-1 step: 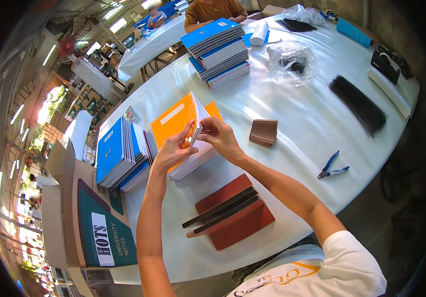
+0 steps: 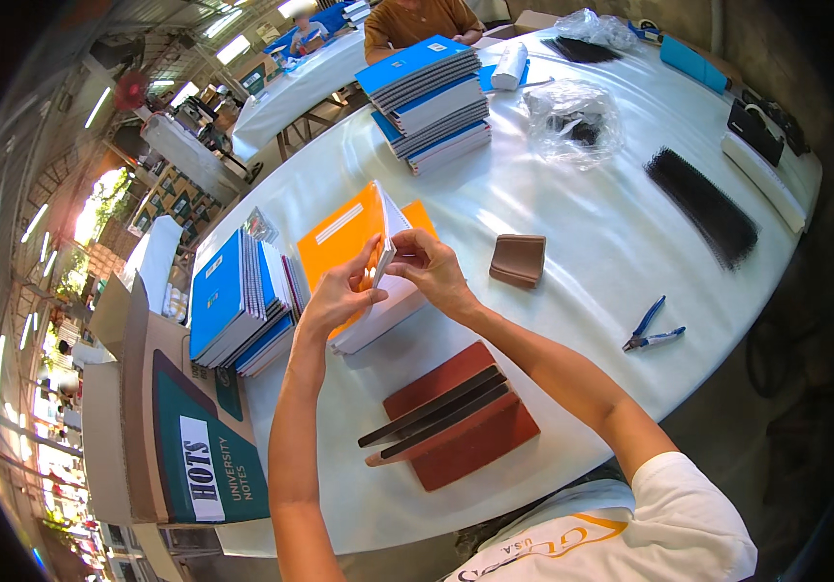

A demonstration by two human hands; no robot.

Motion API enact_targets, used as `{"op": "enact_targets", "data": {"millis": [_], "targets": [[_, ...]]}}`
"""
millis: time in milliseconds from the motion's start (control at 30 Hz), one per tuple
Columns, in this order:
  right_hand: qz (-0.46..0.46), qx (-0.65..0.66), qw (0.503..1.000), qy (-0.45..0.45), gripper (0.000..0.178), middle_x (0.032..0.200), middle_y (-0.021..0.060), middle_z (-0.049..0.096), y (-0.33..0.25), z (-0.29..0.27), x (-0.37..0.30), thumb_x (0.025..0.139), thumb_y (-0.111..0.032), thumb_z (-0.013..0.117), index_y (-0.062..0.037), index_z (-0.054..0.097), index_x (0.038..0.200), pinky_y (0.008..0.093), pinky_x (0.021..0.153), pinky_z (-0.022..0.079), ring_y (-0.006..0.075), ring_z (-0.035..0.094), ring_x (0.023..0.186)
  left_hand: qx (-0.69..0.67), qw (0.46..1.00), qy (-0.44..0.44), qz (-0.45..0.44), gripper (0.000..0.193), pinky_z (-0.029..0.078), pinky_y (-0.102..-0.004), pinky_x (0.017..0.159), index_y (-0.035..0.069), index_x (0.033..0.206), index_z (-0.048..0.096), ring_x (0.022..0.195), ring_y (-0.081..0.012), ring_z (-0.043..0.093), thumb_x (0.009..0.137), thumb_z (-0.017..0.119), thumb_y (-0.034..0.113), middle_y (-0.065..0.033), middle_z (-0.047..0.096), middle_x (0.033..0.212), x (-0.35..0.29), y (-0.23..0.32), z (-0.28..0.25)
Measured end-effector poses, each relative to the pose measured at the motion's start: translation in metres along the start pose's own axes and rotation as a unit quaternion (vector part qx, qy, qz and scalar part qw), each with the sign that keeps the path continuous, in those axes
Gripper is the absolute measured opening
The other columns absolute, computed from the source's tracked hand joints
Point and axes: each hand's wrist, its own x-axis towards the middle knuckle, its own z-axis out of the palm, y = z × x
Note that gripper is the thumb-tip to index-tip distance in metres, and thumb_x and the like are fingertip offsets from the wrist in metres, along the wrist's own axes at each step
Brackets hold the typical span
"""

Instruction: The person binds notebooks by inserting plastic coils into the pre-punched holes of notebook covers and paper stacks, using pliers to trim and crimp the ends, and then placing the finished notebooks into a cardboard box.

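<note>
The left hand (image 2: 343,294) and right hand (image 2: 433,272) pinch the edge of an orange notebook (image 2: 344,231) tilted above the tabletop (image 2: 587,218).

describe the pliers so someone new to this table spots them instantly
Start at the big pale table and find the small brown block right of the person's right hand. The pliers lie farther right and nearer the person. Spread blue handles set them apart from that block and the black spiky bundle beyond.
</note>
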Motion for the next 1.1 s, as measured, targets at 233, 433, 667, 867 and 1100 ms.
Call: {"op": "enact_targets", "data": {"millis": [233, 433, 667, 867, 1100], "targets": [[-0.030, -0.017, 0.999, 0.007, 0.036, 0.106, 0.0109, 0.065, 0.006, 0.008, 0.003, 0.082, 0.001, 0.073, 0.0002, 0.056, 0.114, 0.0290, 0.092, 0.055, 0.0174, 0.066, 0.101, -0.069, 0.997, -0.004, -0.035, 0.089, 0.045, -0.0284, 0.099, 0.006, 0.151, 0.033, 0.110, -0.0137, 0.055, 0.077, 0.081, 0.007, -0.0063, 0.054, 0.133, -0.003, 0.004, -0.005], [-0.077, -0.076, 0.994, 0.022, 0.038, 0.106, 0.0120, 0.063, 0.002, 0.020, 0.002, 0.080, -0.001, 0.075, 0.0008, 0.056, 0.112, 0.0303, 0.092, 0.056, 0.0202, 0.066, 0.100, -0.082, 0.996, -0.006, -0.038, 0.092, 0.044, -0.0292, 0.101, 0.005, 0.151, 0.031, 0.115, -0.0126, 0.052, 0.076, 0.083, 0.010, -0.0069, 0.052, 0.137, -0.006, -0.001, -0.009], [-0.096, -0.094, 0.991, 0.027, 0.040, 0.107, 0.0100, 0.061, 0.000, 0.026, 0.003, 0.078, 0.000, 0.076, 0.0007, 0.057, 0.114, 0.0315, 0.092, 0.056, 0.0202, 0.066, 0.100, -0.091, 0.994, 0.010, -0.056, 0.090, 0.046, -0.0281, 0.099, 0.000, 0.150, 0.031, 0.111, -0.0121, 0.055, 0.077, 0.083, 0.012, -0.0058, 0.055, 0.131, -0.010, -0.008, -0.015], [-0.107, -0.059, 0.992, 0.023, 0.042, 0.108, 0.0099, 0.060, 0.002, 0.029, 0.004, 0.079, 0.004, 0.073, 0.0008, 0.059, 0.118, 0.0304, 0.092, 0.056, 0.0190, 0.065, 0.100, -0.100, 0.994, 0.025, -0.043, 0.089, 0.046, -0.0269, 0.096, 0.002, 0.149, 0.034, 0.106, -0.0110, 0.056, 0.077, 0.084, 0.013, -0.0037, 0.058, 0.124, -0.012, -0.011, -0.013], [-0.101, -0.043, 0.994, 0.020, 0.045, 0.111, 0.0096, 0.057, 0.008, 0.030, 0.005, 0.077, 0.004, 0.075, -0.0001, 0.057, 0.118, 0.0305, 0.093, 0.056, 0.0199, 0.064, 0.102, -0.110, 0.993, 0.027, -0.036, 0.085, 0.047, -0.0272, 0.093, 0.004, 0.147, 0.039, 0.104, -0.0113, 0.058, 0.076, 0.084, 0.018, -0.0045, 0.060, 0.124, -0.012, -0.014, -0.013]]}}
